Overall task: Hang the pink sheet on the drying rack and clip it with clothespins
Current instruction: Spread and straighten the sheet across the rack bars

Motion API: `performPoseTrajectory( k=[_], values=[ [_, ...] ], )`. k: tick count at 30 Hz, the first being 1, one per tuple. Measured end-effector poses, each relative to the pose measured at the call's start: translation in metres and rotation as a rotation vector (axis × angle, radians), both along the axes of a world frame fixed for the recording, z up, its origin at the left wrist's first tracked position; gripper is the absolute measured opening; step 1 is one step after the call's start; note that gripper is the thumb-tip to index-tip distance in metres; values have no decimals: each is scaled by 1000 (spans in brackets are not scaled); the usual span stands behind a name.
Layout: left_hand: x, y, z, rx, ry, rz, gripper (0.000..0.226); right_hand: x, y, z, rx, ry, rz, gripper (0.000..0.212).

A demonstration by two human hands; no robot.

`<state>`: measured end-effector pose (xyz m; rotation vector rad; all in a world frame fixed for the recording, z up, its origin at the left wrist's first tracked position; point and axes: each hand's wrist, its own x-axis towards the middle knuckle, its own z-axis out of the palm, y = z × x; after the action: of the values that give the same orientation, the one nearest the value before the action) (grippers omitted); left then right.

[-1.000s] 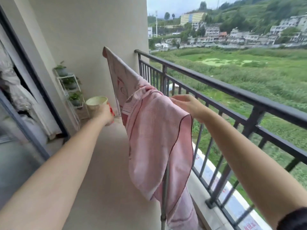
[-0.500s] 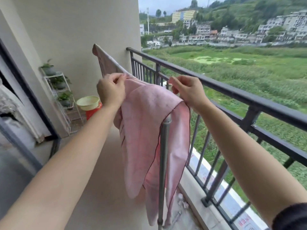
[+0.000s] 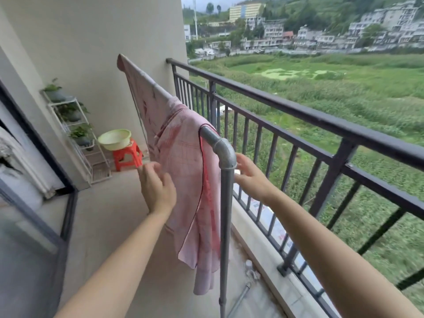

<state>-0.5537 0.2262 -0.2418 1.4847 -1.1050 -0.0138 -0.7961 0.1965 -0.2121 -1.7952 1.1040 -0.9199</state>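
1. Head view: pink sheet (image 3: pixel 183 152) draped over the drying rack (image 3: pixel 226 154) rail, long axis along the rail toward the far wall, bunched at the near corner elbow.
2. Left hand (image 3: pixel 156 187) and right hand (image 3: pixel 250 177), fingers loosely spread, hold nothing.
3. Pale basin (image 3: pixel 114 139) on red stool (image 3: pixel 127 156); contents hidden.

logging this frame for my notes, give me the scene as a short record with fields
place: balcony with railing
sheet: draped over rack bar, bunched at near end
rack: grey pipe, elbow bare
left hand: open, beside sheet
right hand: open, beside post
clothespins: none seen
background: basin on red stool, plant shelf
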Motion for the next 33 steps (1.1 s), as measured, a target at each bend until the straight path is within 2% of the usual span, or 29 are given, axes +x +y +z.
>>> performPoseTrajectory(
  k=[2, 3, 5, 6, 7, 8, 9, 11, 13, 15, 17, 21, 23, 26, 30, 32, 33],
  values=[
    [-23, 24, -25, 38, -280, -176, 37, 1, 0, -24, -7, 152, -96, 81],
    [-31, 27, -34, 105, -413, -210, 49, 0, -3, -31, 18, 176, -103, 93],
    [-42, 20, -38, 282, -506, -158, 69, 1, -6, -34, 106, 109, -60, 104],
    [-45, 13, -35, 351, -462, -107, 60, 2, -9, -32, 161, 67, -51, 98],
    [-47, 8, -28, 361, -387, -86, 42, 2, -12, -31, 173, 36, -45, 82],
    [-46, 4, -23, 337, -309, -83, 28, 4, -15, -31, 156, 43, -59, 51],
    [-43, 2, -21, 312, -260, -76, 26, 5, -16, -32, 97, 82, -99, 14],
    [-37, 8, -24, 282, -237, -13, 24, 6, -19, -41, 32, 146, -170, 40],
    [-32, 28, -37, 267, -201, 49, 20, 1, -16, -52, 31, 170, -208, 49],
    [-30, 52, -54, 263, -143, 42, 17, -6, -11, -62, -4, 222, -233, 48],
    [-37, 76, -73, 272, -168, 22, 17, -16, -7, -67, -78, 224, -304, 44],
    [-87, 129, -118, 432, -299, -186, 16, -25, 2, -59, -254, 32, -429, 36],
    [-101, 145, -136, 514, -253, -245, 10, -28, 11, -59, -359, 20, -407, 34],
    [-101, 136, -136, 594, -209, -293, 13, -31, 30, -73, -516, 111, -326, 32],
    [-95, 125, -117, 712, -139, -564, 26, -22, 42, -77, -510, 179, -306, 27],
    [-79, 122, -109, 676, -139, -604, 39, -18, 44, -65, -423, 100, -265, 13],
    [-66, 118, -104, 626, -143, -578, 44, -17, 45, -52, -346, 1, -258, 27]
  ],
)
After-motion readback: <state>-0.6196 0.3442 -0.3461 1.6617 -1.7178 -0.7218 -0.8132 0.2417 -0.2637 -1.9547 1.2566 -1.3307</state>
